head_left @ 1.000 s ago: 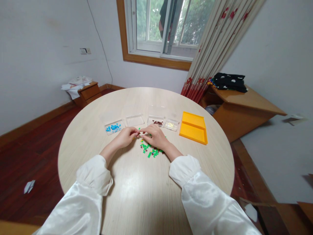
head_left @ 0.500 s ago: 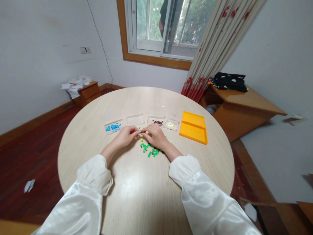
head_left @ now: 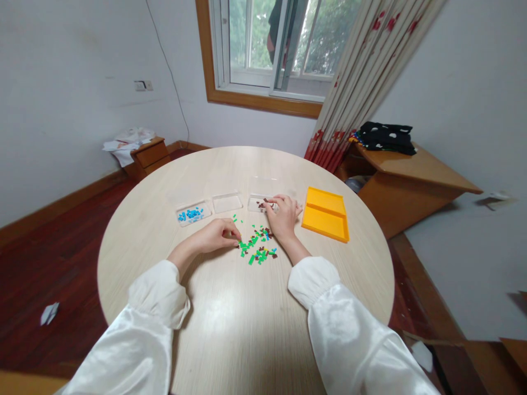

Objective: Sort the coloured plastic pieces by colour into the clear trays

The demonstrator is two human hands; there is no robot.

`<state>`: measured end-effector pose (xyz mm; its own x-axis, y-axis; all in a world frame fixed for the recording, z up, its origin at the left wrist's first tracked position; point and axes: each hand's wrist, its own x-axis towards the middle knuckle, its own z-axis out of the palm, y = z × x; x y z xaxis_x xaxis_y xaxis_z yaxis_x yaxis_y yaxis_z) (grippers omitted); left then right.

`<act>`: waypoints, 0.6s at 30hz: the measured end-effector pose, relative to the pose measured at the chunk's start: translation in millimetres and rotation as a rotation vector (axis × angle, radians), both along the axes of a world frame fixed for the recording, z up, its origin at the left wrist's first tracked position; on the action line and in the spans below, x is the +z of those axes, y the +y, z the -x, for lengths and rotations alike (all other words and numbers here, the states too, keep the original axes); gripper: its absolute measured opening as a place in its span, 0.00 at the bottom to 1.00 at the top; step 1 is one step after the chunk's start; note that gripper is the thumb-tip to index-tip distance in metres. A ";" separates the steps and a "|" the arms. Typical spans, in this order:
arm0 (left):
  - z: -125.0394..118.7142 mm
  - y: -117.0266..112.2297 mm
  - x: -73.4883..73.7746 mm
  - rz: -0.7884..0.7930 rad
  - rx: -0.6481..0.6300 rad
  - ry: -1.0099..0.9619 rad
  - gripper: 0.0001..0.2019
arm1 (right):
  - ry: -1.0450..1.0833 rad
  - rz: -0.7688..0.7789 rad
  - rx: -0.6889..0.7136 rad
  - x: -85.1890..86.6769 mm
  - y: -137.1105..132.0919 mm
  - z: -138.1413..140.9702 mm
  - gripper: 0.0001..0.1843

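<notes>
A pile of tiny green, brown and yellow bricks (head_left: 257, 248) lies in the middle of the round wooden table (head_left: 242, 323). My left hand (head_left: 217, 235) rests at the pile's left edge, fingers curled in a pinch; what they hold is too small to see. My right hand (head_left: 283, 215) reaches past the pile to the clear tray of brown pieces (head_left: 255, 203), fingertips pinched over it with a small brown piece between them. This hand covers most of the clear tray to its right.
A clear tray of blue pieces (head_left: 192, 214) and an empty clear tray (head_left: 227, 202) stand left of the brown one. An orange two-part tray (head_left: 325, 214) sits right of my right hand. A low wooden desk with dark cloth (head_left: 387, 138) stands beyond the table.
My hands were joined above the pile, fingertips together. My right hand has moved away, forward and right to the brown tray. My left hand has dropped slightly to the pile's left edge.
</notes>
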<state>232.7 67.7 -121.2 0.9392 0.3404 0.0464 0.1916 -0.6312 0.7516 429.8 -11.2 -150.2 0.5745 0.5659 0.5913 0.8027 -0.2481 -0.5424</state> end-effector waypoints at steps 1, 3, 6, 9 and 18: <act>0.1 0.6 -1.4 -0.004 -0.018 0.008 0.06 | 0.004 -0.005 -0.021 -1.0 0.5 -0.9 0.09; 0.1 1.5 -4.2 -0.015 -0.034 0.021 0.05 | 0.006 -0.018 -0.046 -2.7 1.4 -1.9 0.10; -0.1 2.1 -7.1 -0.029 -0.041 0.043 0.06 | 0.006 -0.025 -0.056 -4.5 2.3 -2.5 0.10; -0.1 2.0 -7.5 -0.044 -0.047 0.060 0.05 | 0.003 -0.025 -0.077 -5.6 2.9 -3.3 0.09; -1.2 -2.4 -3.7 -0.036 -0.018 0.076 0.06 | -0.007 -0.043 -0.063 -7.5 3.4 -4.6 0.09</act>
